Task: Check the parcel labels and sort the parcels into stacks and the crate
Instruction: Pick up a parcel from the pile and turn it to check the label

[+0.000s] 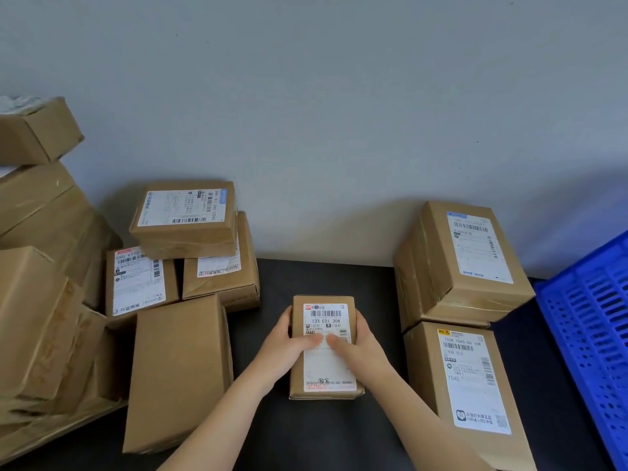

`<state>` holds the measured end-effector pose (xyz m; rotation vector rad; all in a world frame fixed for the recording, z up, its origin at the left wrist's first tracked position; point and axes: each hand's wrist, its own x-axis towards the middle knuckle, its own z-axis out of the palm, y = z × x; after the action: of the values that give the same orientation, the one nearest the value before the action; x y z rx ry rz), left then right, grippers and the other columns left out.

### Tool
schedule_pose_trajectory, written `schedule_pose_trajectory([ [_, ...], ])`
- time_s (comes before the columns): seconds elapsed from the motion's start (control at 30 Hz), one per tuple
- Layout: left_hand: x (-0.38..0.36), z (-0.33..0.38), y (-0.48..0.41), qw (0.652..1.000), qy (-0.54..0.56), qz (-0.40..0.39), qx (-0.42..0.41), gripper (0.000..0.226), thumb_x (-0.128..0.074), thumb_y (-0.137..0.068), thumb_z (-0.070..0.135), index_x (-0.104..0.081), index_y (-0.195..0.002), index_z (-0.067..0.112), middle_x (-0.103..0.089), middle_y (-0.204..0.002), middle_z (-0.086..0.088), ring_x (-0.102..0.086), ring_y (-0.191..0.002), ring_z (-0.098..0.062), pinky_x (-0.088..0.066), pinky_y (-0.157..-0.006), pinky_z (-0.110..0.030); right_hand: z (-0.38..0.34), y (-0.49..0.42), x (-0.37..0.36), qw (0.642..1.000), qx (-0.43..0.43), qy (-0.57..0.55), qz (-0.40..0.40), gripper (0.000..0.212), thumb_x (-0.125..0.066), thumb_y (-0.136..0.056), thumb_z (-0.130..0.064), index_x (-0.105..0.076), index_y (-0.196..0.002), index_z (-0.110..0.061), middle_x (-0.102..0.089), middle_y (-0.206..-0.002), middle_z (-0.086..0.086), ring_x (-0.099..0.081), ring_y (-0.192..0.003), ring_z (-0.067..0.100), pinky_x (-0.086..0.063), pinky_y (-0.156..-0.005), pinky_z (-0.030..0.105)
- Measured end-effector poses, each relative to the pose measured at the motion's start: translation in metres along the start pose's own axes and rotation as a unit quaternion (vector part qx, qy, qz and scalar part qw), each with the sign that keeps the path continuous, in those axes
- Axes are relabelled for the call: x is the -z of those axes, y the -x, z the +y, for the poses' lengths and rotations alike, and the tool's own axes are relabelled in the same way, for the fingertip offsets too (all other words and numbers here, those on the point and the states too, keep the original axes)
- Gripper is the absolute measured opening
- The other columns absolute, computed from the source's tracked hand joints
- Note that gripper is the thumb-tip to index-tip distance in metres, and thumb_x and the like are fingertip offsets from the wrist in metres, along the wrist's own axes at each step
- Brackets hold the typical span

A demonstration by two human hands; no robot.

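Observation:
A small brown parcel (326, 385) with a white label facing up sits at the middle of the dark table (319, 277). My left hand (289, 345) grips its left side, thumb on the label. My right hand (360, 345) grips its right side, thumb also on the label. A blue slotted crate (591, 328) stands at the right edge. Left of the crate are two labelled parcels, one (465, 260) farther back and one (472, 382) nearer me.
Several brown parcels crowd the left: a plain one (176, 368) beside my left arm, labelled ones (139, 283) (183, 212) (224, 270) behind it, and a tall heap (37, 266) at the far left. A grey wall (339, 113) closes the back.

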<state>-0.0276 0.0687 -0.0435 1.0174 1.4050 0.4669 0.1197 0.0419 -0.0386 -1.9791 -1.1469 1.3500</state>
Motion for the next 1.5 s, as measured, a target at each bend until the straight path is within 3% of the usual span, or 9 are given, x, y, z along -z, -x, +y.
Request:
schedule_pose_trajectory([
  [0.1,0.0,0.001,0.001,1.0,-0.002,0.001,0.0,0.077,-0.068,-0.086,0.02,-0.023,-0.149,0.025,-0.051,-0.138,0.001,-0.054,-0.12,-0.018,-0.048,-0.089,-0.032,-0.005,0.001,0.002,0.999,-0.005,0.039,-0.004,0.076,-0.06,-0.092,-0.031,-0.012,-0.15,-0.024,-0.049,-0.138,-0.003,-0.062,-0.104,0.012,-0.055,-0.076,0.022],
  [0.2,0.0,0.003,0.006,1.0,0.0,-0.003,0.001,0.077,-0.067,-0.087,0.02,-0.022,-0.148,0.025,-0.05,-0.14,0.001,-0.053,-0.121,-0.018,-0.047,-0.086,-0.029,-0.006,0.003,0.004,0.999,-0.011,0.04,-0.01,0.076,-0.06,-0.092,-0.031,-0.012,-0.15,-0.024,-0.048,-0.14,-0.002,-0.061,-0.11,0.015,-0.056,-0.085,0.029],
  [0.33,0.001,0.003,0.008,1.0,0.008,-0.001,0.008,0.076,-0.068,-0.087,0.02,-0.024,-0.148,0.026,-0.049,-0.14,0.0,-0.052,-0.122,-0.019,-0.047,-0.091,-0.032,-0.007,0.003,0.005,0.999,-0.014,0.032,-0.016,0.075,-0.06,-0.092,-0.03,-0.013,-0.15,-0.024,-0.048,-0.139,-0.002,-0.061,-0.11,0.015,-0.054,-0.076,0.023],
  [0.5,0.0,0.002,0.009,1.0,0.009,-0.001,0.024,0.07,-0.068,-0.086,0.024,-0.03,-0.145,0.024,-0.052,-0.138,-0.001,-0.056,-0.118,-0.02,-0.049,-0.094,-0.036,-0.004,0.003,0.002,0.999,-0.009,0.045,-0.012,0.076,-0.059,-0.092,-0.034,-0.012,-0.15,-0.023,-0.049,-0.138,-0.003,-0.062,-0.107,0.014,-0.055,-0.079,0.024],
  [0.77,-0.004,-0.002,0.01,0.999,0.023,0.018,0.02,0.069,-0.068,-0.086,0.026,-0.031,-0.145,0.024,-0.052,-0.137,-0.002,-0.058,-0.114,-0.02,-0.052,-0.09,-0.034,-0.002,0.003,0.001,0.999,0.009,0.049,-0.011,0.073,-0.057,-0.094,-0.033,-0.011,-0.15,-0.022,-0.05,-0.138,-0.003,-0.062,-0.105,0.013,-0.055,-0.079,0.024],
  [0.93,-0.008,0.001,0.018,0.995,0.091,0.034,0.008,0.058,-0.055,-0.094,0.033,-0.03,-0.146,0.027,-0.053,-0.136,-0.001,-0.061,-0.103,-0.015,-0.052,-0.072,-0.025,0.001,0.001,0.004,0.999,-0.014,-0.028,-0.005,0.064,-0.063,-0.09,-0.031,-0.027,-0.144,-0.024,-0.056,-0.129,-0.004,-0.064,-0.099,0.012,-0.057,-0.082,0.03],
  [1.23,-0.002,0.018,0.026,0.992,0.116,0.055,-0.021,0.052,-0.043,-0.096,0.049,-0.034,-0.144,0.031,-0.05,-0.133,0.001,-0.051,-0.111,-0.015,-0.038,-0.102,-0.039,-0.013,0.004,0.012,1.0,-0.002,-0.011,0.024,0.07,-0.057,-0.093,-0.035,-0.016,-0.149,-0.025,-0.048,-0.139,-0.002,-0.062,-0.096,0.009,-0.056,-0.078,0.024],
  [1.37,0.001,0.023,0.026,0.99,0.107,0.086,-0.021,0.052,-0.043,-0.097,0.047,-0.033,-0.144,0.028,-0.046,-0.137,0.0,-0.047,-0.122,-0.021,-0.034,-0.105,-0.041,-0.015,0.003,0.012,0.999,0.02,0.004,0.033,0.061,-0.056,-0.094,-0.035,-0.027,-0.146,-0.026,-0.055,-0.131,-0.004,-0.063,-0.099,0.009,-0.056,-0.084,0.03],
  [1.5,0.003,0.027,0.025,0.989,0.081,0.118,-0.048,0.049,-0.046,-0.098,0.037,-0.036,-0.143,0.023,-0.044,-0.14,-0.001,-0.043,-0.128,-0.022,-0.034,-0.106,-0.04,-0.019,0.006,0.013,0.999,0.023,0.032,0.026,0.057,-0.05,-0.096,-0.037,-0.026,-0.147,-0.026,-0.052,-0.134,-0.004,-0.061,-0.098,0.008,-0.054,-0.08,0.023],
])
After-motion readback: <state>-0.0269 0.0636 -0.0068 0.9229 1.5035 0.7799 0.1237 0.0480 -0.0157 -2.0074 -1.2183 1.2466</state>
